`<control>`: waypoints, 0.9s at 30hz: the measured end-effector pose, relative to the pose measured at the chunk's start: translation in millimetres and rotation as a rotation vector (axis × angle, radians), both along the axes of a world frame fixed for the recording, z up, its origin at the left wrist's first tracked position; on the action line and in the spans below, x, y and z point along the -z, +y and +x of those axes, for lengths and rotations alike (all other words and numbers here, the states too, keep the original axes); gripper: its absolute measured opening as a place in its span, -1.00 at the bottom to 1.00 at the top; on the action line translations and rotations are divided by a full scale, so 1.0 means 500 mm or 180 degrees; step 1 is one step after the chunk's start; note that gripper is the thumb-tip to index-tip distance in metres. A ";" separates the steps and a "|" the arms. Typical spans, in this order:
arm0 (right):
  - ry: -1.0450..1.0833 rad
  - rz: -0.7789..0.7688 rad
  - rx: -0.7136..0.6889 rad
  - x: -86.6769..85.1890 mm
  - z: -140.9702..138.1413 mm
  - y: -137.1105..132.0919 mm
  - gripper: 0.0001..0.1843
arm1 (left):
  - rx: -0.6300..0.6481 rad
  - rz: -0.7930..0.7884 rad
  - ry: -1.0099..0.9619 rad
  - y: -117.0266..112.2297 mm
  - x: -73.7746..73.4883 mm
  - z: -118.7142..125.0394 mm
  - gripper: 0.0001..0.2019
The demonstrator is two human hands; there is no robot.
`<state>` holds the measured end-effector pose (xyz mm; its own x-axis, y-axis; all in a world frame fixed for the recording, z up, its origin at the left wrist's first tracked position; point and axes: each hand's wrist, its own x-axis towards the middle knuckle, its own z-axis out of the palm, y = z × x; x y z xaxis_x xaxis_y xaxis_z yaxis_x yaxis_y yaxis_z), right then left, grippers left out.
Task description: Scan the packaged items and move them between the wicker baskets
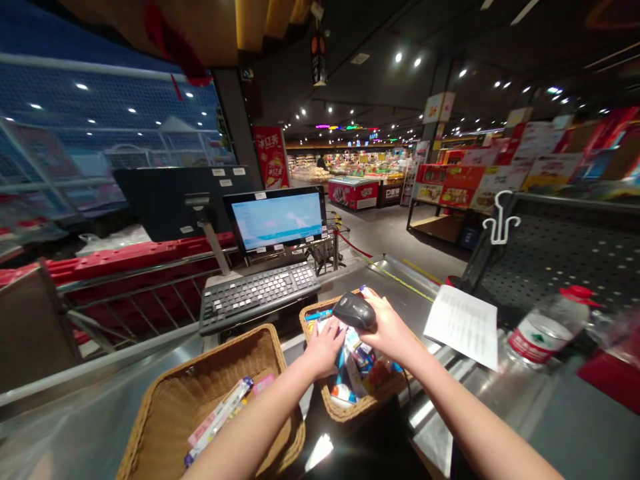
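My right hand (387, 327) is wrapped round a black handheld barcode scanner (355, 310), held over a wicker basket (340, 415) full of small colourful packets. My left hand (325, 345) is low in the same basket. Its fingers are stretched out and a little apart, resting on the packets (353, 360) beneath the scanner. Whether they grip one of these I cannot make out. To the left, partly behind my left forearm, stands a larger wicker basket (187, 373) with a few long, slim packs (220, 413) in it.
A black keyboard (260, 293) and a lit monitor (280, 217) stand behind the baskets. To the right are a printed sheet (465, 323), a large red-capped water bottle (545, 330) and a black perforated panel (565, 247) with a white hook. A metal rail (150, 293) runs at left.
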<state>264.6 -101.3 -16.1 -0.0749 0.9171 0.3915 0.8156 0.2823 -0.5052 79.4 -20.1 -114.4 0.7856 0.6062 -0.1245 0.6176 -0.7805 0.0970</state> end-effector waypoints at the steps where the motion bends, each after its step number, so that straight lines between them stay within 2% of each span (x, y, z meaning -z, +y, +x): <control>1: 0.0010 0.0006 0.0016 0.001 0.005 0.002 -0.44 | 0.0001 0.0027 0.0023 -0.002 0.006 0.000 0.01; 7: -0.0019 0.0029 0.0114 0.016 0.020 0.019 -0.38 | -0.0057 0.0018 -0.0014 -0.008 0.011 -0.004 -0.25; 14: -0.0085 -0.0038 0.0086 0.018 0.011 0.034 -0.37 | 0.0043 0.0091 -0.0283 -0.002 0.008 -0.009 -0.43; 18: -0.0077 -0.0076 0.0090 0.020 0.010 0.036 -0.39 | 0.0092 0.0057 -0.0385 -0.001 -0.012 -0.013 -0.47; 22: -0.0080 -0.0126 0.0129 0.024 0.010 0.035 -0.44 | 0.0426 -0.0155 -0.0211 -0.009 -0.038 -0.007 -0.66; 27: -0.0076 -0.0109 0.0139 0.023 0.006 0.028 -0.46 | 0.0545 0.0064 -0.0119 -0.014 -0.058 -0.005 -0.81</control>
<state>267.8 -87.1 -27.4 -0.0435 0.9325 0.3585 0.8387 0.2290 -0.4940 77.1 -27.0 -85.4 0.8813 0.4652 -0.0825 0.4718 -0.8759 0.1008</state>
